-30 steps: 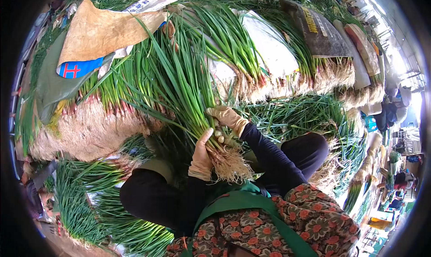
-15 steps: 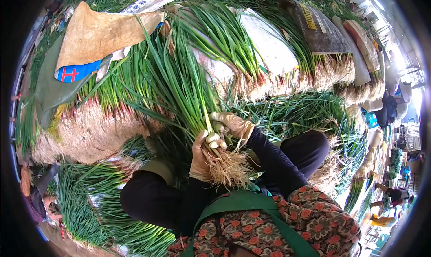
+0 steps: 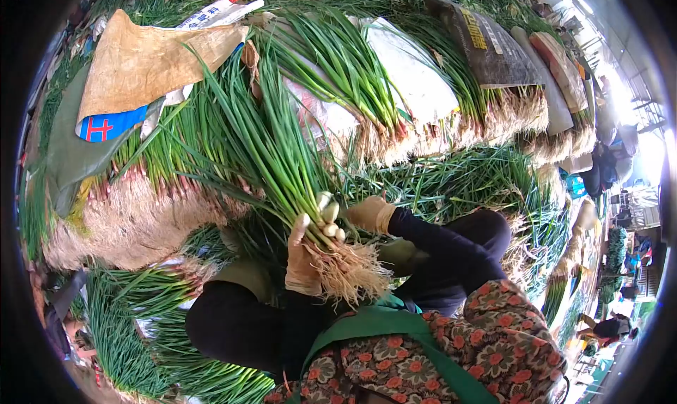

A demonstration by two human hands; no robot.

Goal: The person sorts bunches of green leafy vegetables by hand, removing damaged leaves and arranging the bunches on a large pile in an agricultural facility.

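Observation:
My left hand, in a tan glove, grips a thick bunch of green onions just above its pale tangled roots. The green leaves fan up and to the left. My right hand, also gloved, rests against the white bulbs on the right side of the bunch, with its fingers curled around them. Both forearms wear dark sleeves, and a green apron strap over a floral garment shows at the bottom.
Stacked bundles of green onions with roots facing me fill the area ahead, partly covered by brown paper, a white sack and a dark printed sack. Loose onions lie at left. People stand far right.
The bunch and both hands have shifted slightly left and down. My right hand slid from the top of the bulbs to their right side.

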